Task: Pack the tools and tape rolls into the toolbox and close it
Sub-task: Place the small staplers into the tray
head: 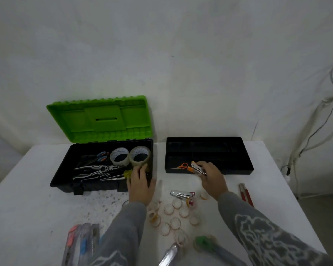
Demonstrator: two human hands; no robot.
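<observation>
— Right hand point(211, 177), what does it grasp?
— It pinches a small metal tool point(197, 168) with orange ends, just over the front wall of the black tray point(246, 162). The long axis of the tool goes slanted: the free end points away and to the left, toward the orange scissors point(182, 166) that lie in the tray.
— And the left hand point(140, 181)?
— It lies on the front right corner of the open toolbox point(65, 175), its fingers near a yellow screwdriver handle point(127, 173) and a big tape roll point(139, 156). Whether it grasps something, I cannot tell; the palm hides it.
— What is already inside?
— A second big roll point(120, 157), blue scissors point(101, 157) and pliers point(96, 169) that lie across, jaws to the right. The green lid point(100, 120) stands up behind.
— What is hard to see?
— What kind of tool the metal one is. Near the bottom edge, a packet point(81, 244) and a green thing point(204, 243) are blurred.
— Is there room on the table point(27, 189)?
— Between the hands lie a stapler point(181, 193) and many small tape rolls point(176, 222). A red-handled tool point(245, 194) lies near the right edge. The back half of the tray is free.
</observation>
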